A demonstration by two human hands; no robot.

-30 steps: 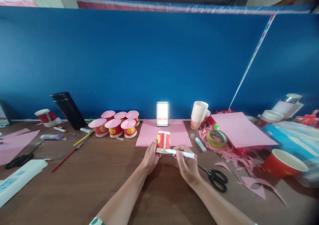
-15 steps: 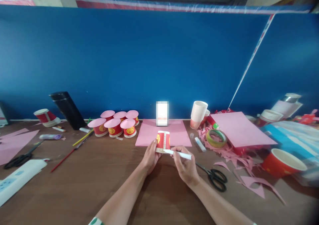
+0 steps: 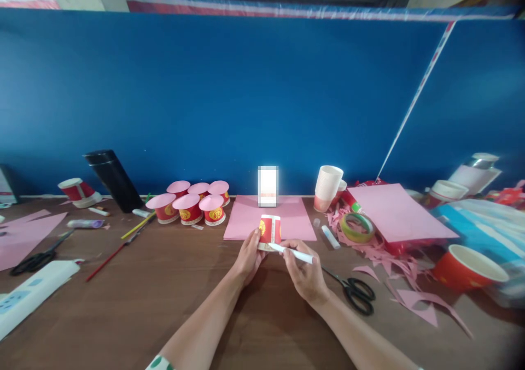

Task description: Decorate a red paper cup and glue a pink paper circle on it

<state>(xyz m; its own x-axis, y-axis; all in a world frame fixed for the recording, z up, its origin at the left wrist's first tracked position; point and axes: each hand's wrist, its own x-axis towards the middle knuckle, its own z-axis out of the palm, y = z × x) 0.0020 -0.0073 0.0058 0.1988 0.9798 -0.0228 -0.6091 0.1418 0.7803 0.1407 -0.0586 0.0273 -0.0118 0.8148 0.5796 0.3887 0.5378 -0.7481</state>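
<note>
Now left hand (image 3: 249, 256) clasps the red paper cup (image 3: 269, 230), right hand (image 3: 304, 267) pinching a white pen (image 3: 296, 253) at its lower edge: likely light, crushable cup, best held low.

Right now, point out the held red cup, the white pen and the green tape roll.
Held red cup (image 3: 266, 230): head view, red side wall.
White pen (image 3: 302, 256): head view, barrel.
Green tape roll (image 3: 355, 238): head view, ring's near side.

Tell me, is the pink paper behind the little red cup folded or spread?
Spread out: the pink paper lies flat on the table, both front corners showing past the red cup.
</note>
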